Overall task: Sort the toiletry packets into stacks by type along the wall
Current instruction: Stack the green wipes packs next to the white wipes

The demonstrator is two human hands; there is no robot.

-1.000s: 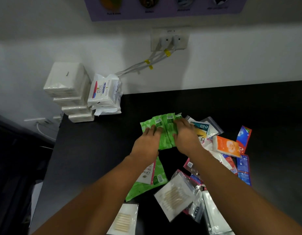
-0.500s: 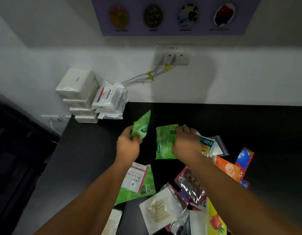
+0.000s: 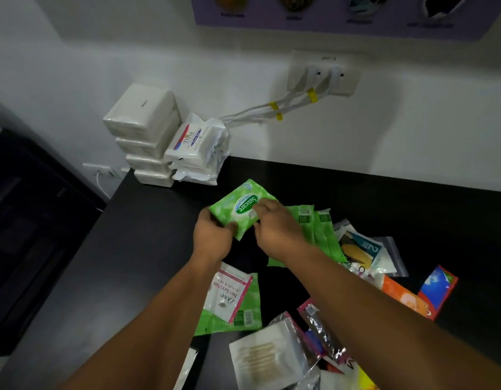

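My left hand [image 3: 212, 235] grips the near corner of a green Sanicare wipes packet [image 3: 238, 209], held face up above the black table [image 3: 131, 263]. My right hand [image 3: 277, 229] pinches the packet's right edge. Two more green packets [image 3: 319, 235] lie flat just right of my right hand. Against the wall at the back left stand a stack of plain white soap bars [image 3: 142, 136] and a stack of white Dove bars [image 3: 195, 147]. A white and pink Dove sachet [image 3: 229, 294] lies on another green packet [image 3: 243, 316] below my left forearm.
Loose packets crowd the table's right and near side: a cotton swab bag [image 3: 266, 358], a foil sachet [image 3: 322, 330], an orange sachet [image 3: 404, 296], a blue and red sachet [image 3: 438, 288], a clear zip bag [image 3: 367, 251]. White cables [image 3: 272, 108] run from a wall socket [image 3: 325, 74].
My left hand lifted one green packet off the pile, turned it face up, and my right hand left the flat green packets to take its right edge.
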